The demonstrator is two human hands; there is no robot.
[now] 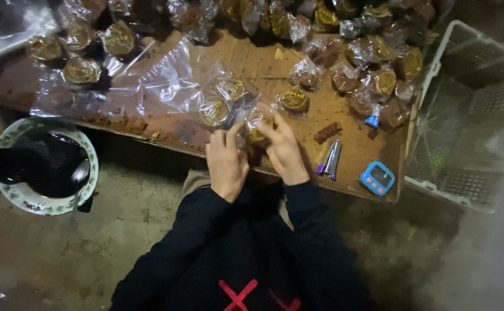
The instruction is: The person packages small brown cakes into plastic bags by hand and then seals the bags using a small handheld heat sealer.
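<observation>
1. Left hand [227, 161] and right hand [283, 151] – both pinched on one clear-wrapped cake [256, 128] at the table's [252, 63] near edge.
2. Blue timer [377, 177] and silver tool [329, 159] lie right of them – wrapped cakes [373, 63] piled beyond.

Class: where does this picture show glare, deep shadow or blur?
Head view: glare streaks the clear bags on the table; deep shadow swallows the far packets and floor corners; both hands look soft, the small packet between them indistinct.
</observation>
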